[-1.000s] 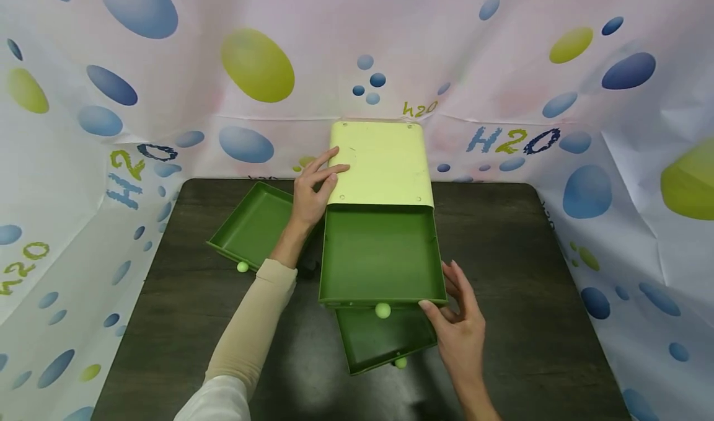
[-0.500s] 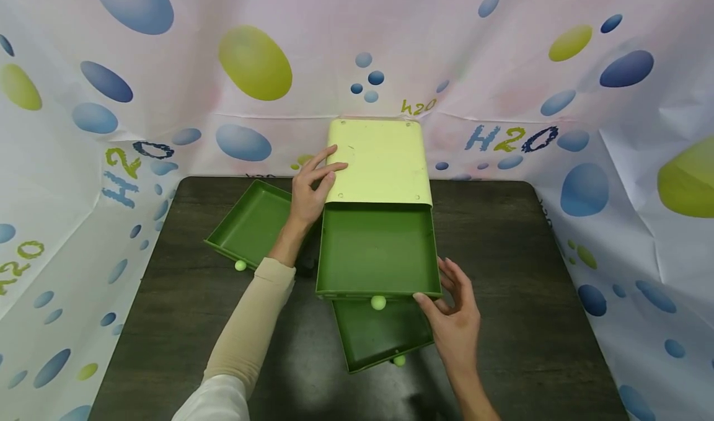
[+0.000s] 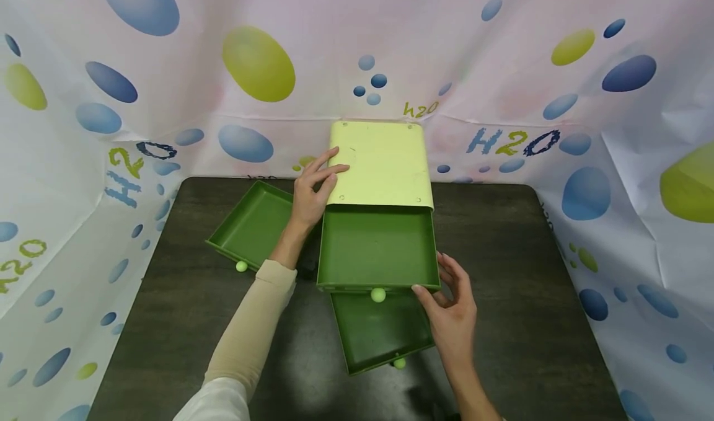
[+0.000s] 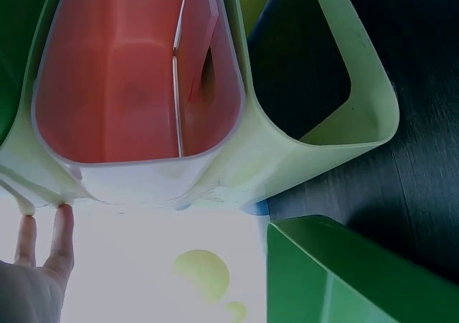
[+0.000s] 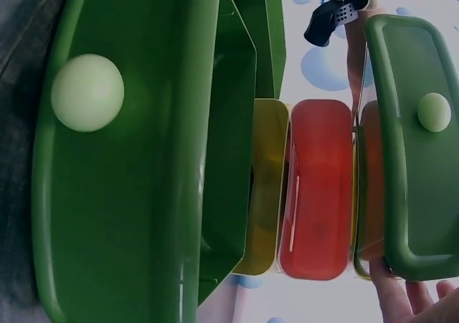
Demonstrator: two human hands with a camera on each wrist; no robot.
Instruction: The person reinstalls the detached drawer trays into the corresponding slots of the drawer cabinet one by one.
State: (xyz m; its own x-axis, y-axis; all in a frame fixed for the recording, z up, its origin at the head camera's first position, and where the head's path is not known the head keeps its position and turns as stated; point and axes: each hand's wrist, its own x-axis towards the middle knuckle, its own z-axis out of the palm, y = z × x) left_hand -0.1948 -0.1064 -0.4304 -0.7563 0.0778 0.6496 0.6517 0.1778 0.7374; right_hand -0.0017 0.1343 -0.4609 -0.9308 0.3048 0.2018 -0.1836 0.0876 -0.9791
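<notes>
A pale yellow-green drawer unit (image 3: 385,163) stands at the back of the table. Its top green drawer (image 3: 379,247) sticks out toward me, a round light-green knob (image 3: 378,295) on its front. My left hand (image 3: 312,188) rests on the unit's top left edge with fingers extended; in the left wrist view two fingers (image 4: 63,240) touch its shell. At the drawer's front right corner my right hand (image 3: 454,319) pinches, thumb on the front rim and fingers along the side. Below, a red compartment (image 5: 319,194) and a yellowish compartment (image 5: 269,186) show open fronts in the right wrist view.
One loose green drawer (image 3: 382,337) lies tilted on the dark table (image 3: 519,297), partly under the pulled-out drawer. Another green drawer (image 3: 256,222) lies to the left, partly behind my left arm. A patterned sheet (image 3: 480,49) hangs behind the table and along its sides.
The top drawer has slid a little farther into the unit, away from me, with my right hand moving along at its corner. My left hand has stayed on the unit.
</notes>
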